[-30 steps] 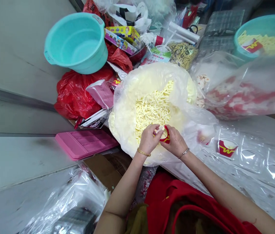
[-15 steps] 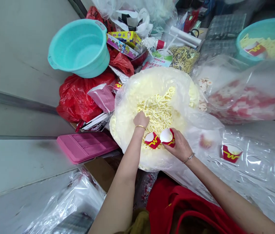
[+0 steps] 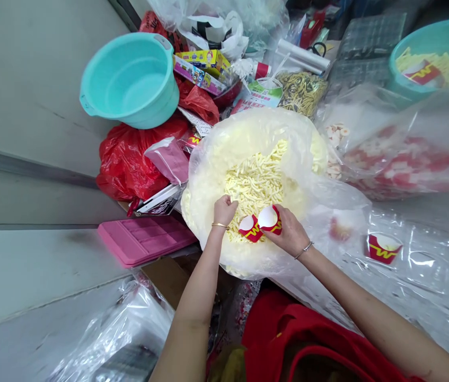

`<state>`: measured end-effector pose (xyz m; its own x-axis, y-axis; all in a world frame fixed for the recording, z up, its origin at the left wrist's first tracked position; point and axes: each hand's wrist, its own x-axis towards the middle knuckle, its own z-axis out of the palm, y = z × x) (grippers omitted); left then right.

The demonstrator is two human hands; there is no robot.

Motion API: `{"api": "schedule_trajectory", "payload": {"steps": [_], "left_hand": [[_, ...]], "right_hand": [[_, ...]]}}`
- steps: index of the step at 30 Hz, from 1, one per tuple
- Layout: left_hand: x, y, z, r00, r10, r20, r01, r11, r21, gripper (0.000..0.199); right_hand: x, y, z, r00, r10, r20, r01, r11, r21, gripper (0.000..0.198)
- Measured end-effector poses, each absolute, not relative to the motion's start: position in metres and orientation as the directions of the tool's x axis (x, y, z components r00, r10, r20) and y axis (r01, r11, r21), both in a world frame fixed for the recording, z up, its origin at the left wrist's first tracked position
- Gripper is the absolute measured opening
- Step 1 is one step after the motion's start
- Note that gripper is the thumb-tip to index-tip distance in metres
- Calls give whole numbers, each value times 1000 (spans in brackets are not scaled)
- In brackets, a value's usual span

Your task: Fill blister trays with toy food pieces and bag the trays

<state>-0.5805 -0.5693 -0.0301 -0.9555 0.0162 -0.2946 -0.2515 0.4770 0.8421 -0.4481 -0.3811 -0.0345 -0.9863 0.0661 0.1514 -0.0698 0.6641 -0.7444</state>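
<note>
Pale yellow sticks shaped like French fries [image 3: 258, 178] lie heaped inside a large translucent plastic bag [image 3: 210, 151]. My right hand [image 3: 291, 232] is closed on a small red and white fry carton [image 3: 271, 218] with a yellow zigzag, its mouth tilted up. Just left of it, a second such carton [image 3: 251, 229] rests on the heap, close against the first. Over the left edge of the heap is my left hand [image 3: 225, 208], fingers curled together. Whatever may be pinched in those fingers is too small to make out.
Another red carton [image 3: 384, 249] sits on clear plastic trays [image 3: 423, 260] at right. A turquoise basin [image 3: 129, 79] stands back left, above red bags [image 3: 132, 159] and a pink tray [image 3: 144, 239]. A second basin [image 3: 411, 58] with yellow sticks is back right.
My left hand has drawn back slightly toward me and left from the heap. My right hand and its carton have shifted a little left.
</note>
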Motion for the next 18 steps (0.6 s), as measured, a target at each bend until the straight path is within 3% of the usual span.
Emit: {"api": "schedule_trajectory", "payload": {"steps": [6, 10, 14, 18], "left_hand": [[-582, -576, -35, -945, -53, -324, -322, 336, 885, 19], [-578, -576, -19, -925, -27, -380, -376, 219, 901, 25], [-563, -567, 10, -890, 112, -443, -427, 140, 893, 29], [-544, -555, 28, -782, 421, -460, -378, 267, 887, 26]], "right_hand": [[-444, -384, -42, -985, 48, 164, -88, 682, -726, 72], [-446, -383, -42, -983, 41, 178, -100, 692, -715, 72], [-453, -391, -39, -980, 44, 193, -108, 699, -707, 71], [-460, -401, -33, -980, 48, 193, -102, 709, -698, 69]]}}
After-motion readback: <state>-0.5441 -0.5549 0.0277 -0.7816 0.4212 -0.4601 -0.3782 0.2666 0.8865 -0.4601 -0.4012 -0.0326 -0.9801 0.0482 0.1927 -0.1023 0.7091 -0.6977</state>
